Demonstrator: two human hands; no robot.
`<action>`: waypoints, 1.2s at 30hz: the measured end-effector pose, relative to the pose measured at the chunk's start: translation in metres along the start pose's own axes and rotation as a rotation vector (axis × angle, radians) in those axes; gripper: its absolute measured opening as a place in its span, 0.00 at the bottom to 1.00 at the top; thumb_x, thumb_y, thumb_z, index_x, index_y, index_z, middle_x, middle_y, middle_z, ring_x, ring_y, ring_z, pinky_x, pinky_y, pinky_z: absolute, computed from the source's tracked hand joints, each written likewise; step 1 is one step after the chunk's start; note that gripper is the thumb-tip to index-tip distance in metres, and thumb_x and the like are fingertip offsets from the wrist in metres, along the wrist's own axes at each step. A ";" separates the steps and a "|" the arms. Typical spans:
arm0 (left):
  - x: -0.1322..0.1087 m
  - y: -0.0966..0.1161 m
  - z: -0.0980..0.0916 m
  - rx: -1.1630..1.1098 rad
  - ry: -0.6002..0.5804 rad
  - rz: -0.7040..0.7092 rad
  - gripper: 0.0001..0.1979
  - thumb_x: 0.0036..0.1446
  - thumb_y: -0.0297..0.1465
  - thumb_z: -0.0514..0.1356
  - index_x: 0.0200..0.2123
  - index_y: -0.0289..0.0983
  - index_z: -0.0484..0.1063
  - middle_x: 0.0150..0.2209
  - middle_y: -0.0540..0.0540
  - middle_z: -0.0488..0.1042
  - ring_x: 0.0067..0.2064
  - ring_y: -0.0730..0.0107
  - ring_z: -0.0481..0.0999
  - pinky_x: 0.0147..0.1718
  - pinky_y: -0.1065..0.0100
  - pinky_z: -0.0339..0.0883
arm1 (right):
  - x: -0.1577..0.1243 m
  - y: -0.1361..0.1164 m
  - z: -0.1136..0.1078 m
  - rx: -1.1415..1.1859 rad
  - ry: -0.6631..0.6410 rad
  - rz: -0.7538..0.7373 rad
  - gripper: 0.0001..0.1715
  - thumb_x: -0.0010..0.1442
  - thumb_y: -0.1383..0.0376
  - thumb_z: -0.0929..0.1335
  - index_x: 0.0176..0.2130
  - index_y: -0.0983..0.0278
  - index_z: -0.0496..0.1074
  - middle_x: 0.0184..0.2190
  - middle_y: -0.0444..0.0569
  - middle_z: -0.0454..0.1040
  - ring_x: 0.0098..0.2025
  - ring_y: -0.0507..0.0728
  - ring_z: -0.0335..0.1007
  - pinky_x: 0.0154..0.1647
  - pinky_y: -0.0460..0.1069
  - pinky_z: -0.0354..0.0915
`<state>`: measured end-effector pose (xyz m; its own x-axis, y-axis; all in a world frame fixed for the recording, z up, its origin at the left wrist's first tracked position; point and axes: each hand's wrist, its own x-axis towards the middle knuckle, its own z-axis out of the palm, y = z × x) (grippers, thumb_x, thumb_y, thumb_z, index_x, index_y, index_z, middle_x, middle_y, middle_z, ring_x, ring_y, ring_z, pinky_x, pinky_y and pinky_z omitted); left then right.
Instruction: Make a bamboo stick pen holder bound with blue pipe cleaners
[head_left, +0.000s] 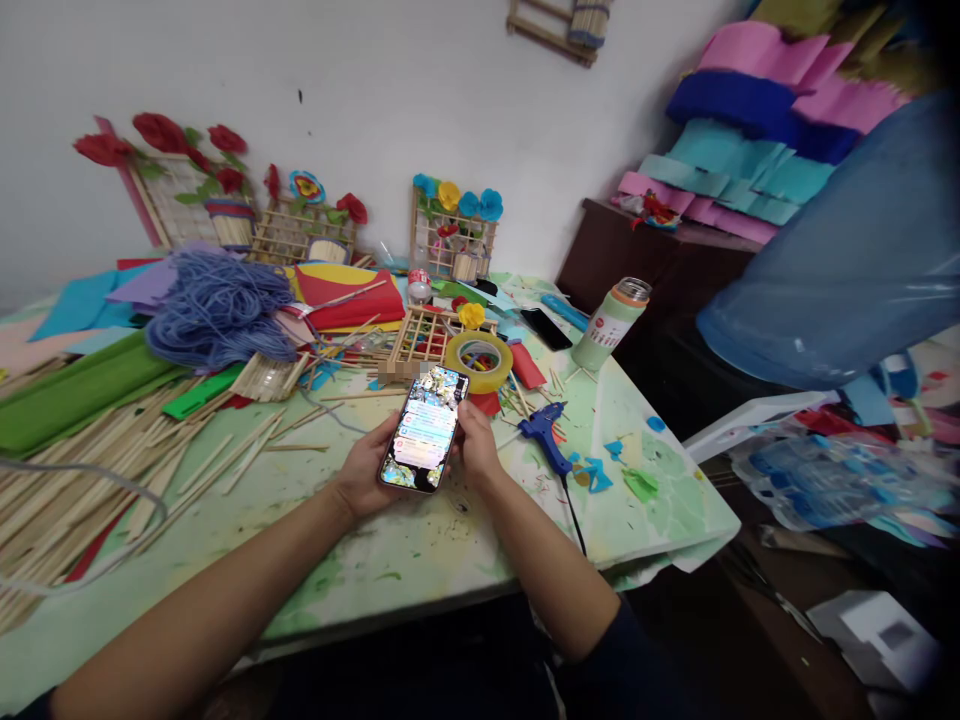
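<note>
Two hands [369, 468] hold one lit phone [421, 432].

Craft workroom, artificial flowers [160, 132], loose sticks [90, 510], glue gun [547, 437], blue yarn [221, 305]

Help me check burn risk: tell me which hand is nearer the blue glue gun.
Right. The right hand is just left of the blue glue gun; the left hand is farther left, holding the lit phone.
</note>
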<state>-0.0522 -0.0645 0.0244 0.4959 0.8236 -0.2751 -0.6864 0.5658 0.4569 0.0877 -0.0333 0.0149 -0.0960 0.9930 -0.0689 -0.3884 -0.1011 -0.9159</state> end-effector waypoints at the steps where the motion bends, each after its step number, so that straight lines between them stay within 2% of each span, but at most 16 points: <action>1: 0.000 0.000 0.000 0.002 0.019 0.008 0.26 0.63 0.39 0.49 0.60 0.30 0.62 0.45 0.34 0.78 0.45 0.48 0.78 0.48 0.45 0.66 | 0.000 -0.001 0.000 0.008 -0.003 -0.002 0.23 0.52 0.46 0.67 0.28 0.63 0.66 0.14 0.37 0.61 0.14 0.46 0.48 0.12 0.42 0.48; 4: 0.002 -0.001 0.000 0.018 0.090 0.030 0.26 0.63 0.37 0.49 0.60 0.30 0.61 0.44 0.35 0.78 0.45 0.51 0.78 0.50 0.48 0.66 | -0.001 -0.004 0.001 0.042 -0.026 -0.016 0.21 0.50 0.48 0.69 0.32 0.64 0.69 0.19 0.40 0.68 0.17 0.47 0.57 0.15 0.42 0.54; 7: 0.002 -0.001 0.002 0.030 0.130 0.026 0.26 0.63 0.36 0.49 0.61 0.28 0.60 0.43 0.36 0.79 0.44 0.52 0.78 0.50 0.50 0.66 | -0.002 -0.006 0.002 0.067 -0.062 -0.053 0.19 0.47 0.53 0.71 0.36 0.63 0.71 0.29 0.44 0.75 0.27 0.52 0.69 0.25 0.45 0.65; 9: 0.002 -0.001 0.003 0.029 0.149 0.018 0.25 0.63 0.34 0.49 0.61 0.28 0.59 0.43 0.37 0.79 0.44 0.54 0.79 0.51 0.53 0.66 | -0.002 -0.007 0.002 0.077 -0.070 -0.062 0.18 0.46 0.56 0.71 0.37 0.63 0.72 0.32 0.45 0.76 0.32 0.55 0.71 0.32 0.47 0.68; 12: 0.002 0.000 0.002 0.030 0.139 0.010 0.25 0.63 0.32 0.49 0.62 0.29 0.58 0.42 0.38 0.79 0.42 0.57 0.79 0.50 0.56 0.67 | -0.002 -0.005 0.001 0.085 -0.055 -0.062 0.17 0.45 0.59 0.71 0.36 0.64 0.72 0.32 0.46 0.77 0.33 0.56 0.72 0.35 0.50 0.69; 18: 0.002 0.000 -0.001 0.048 0.070 -0.005 0.28 0.63 0.32 0.49 0.64 0.30 0.53 0.44 0.39 0.79 0.44 0.57 0.79 0.51 0.55 0.66 | 0.003 0.001 -0.002 0.036 -0.031 -0.078 0.14 0.43 0.63 0.72 0.33 0.64 0.73 0.31 0.46 0.77 0.32 0.56 0.71 0.35 0.50 0.68; 23: 0.001 0.000 0.005 0.066 0.104 -0.006 0.26 0.63 0.33 0.48 0.63 0.32 0.56 0.47 0.38 0.77 0.47 0.55 0.77 0.53 0.52 0.64 | 0.005 0.002 -0.003 0.038 -0.054 -0.089 0.13 0.44 0.63 0.71 0.33 0.64 0.73 0.31 0.46 0.77 0.32 0.56 0.71 0.35 0.49 0.68; 26: 0.001 -0.001 0.004 0.054 0.135 -0.008 0.26 0.64 0.33 0.48 0.63 0.29 0.57 0.46 0.37 0.78 0.46 0.55 0.78 0.54 0.53 0.63 | 0.003 -0.001 -0.002 0.033 -0.048 -0.093 0.15 0.44 0.62 0.71 0.35 0.64 0.73 0.31 0.46 0.77 0.32 0.55 0.71 0.36 0.50 0.67; 31: 0.002 0.000 -0.001 0.053 0.122 -0.005 0.27 0.63 0.33 0.48 0.63 0.27 0.56 0.46 0.36 0.78 0.47 0.53 0.77 0.54 0.52 0.63 | 0.001 -0.004 -0.001 0.038 -0.038 -0.099 0.15 0.45 0.62 0.71 0.35 0.65 0.73 0.32 0.46 0.77 0.32 0.55 0.71 0.37 0.49 0.67; 36: 0.003 -0.001 0.003 0.076 0.173 0.019 0.26 0.63 0.33 0.49 0.62 0.26 0.58 0.44 0.36 0.79 0.45 0.54 0.78 0.53 0.53 0.64 | 0.002 -0.003 -0.001 0.068 -0.019 -0.092 0.14 0.47 0.60 0.70 0.34 0.66 0.74 0.29 0.47 0.77 0.30 0.54 0.71 0.34 0.48 0.67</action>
<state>-0.0485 -0.0631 0.0256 0.3797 0.8323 -0.4038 -0.6496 0.5507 0.5242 0.0896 -0.0311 0.0176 -0.0741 0.9970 0.0225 -0.4572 -0.0139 -0.8893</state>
